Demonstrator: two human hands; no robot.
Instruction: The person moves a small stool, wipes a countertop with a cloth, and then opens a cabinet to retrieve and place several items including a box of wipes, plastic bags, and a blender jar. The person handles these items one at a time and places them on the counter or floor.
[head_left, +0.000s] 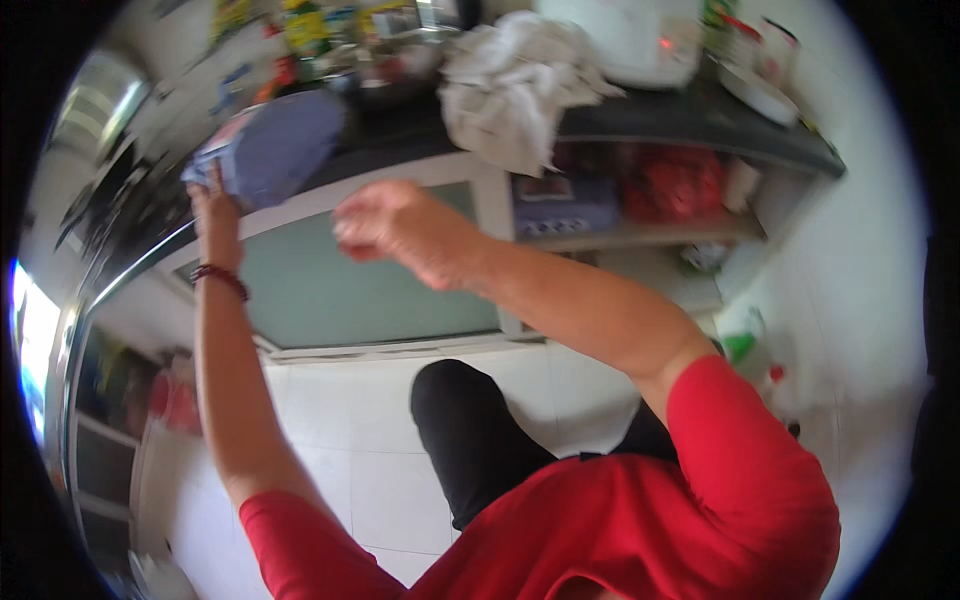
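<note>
At the left part of the dark countertop (397, 142), my left hand (214, 199) is closed on the near end of a blue-purple package (285, 146). The package is tilted over the counter's edge; blur hides its exact kind and how my thumb lies. A dark red bead bracelet (219, 279) circles my left wrist. My right hand (394, 229) hangs in the air right of the package, in front of the cabinet's greenish glass door (367, 277). Its fingers are bent and apart, and nothing shows in them. A crumpled off-white cloth (517, 82) lies over the counter edge beyond my right hand.
A white appliance (637, 37) with a red light stands behind the cloth. Bottles (304, 30) and metal ware crowd the counter's back. Below, an open shelf (645, 236) holds a blue box (566, 206) and a red bag (675, 180). A white dish (757, 94) sits at the right.
</note>
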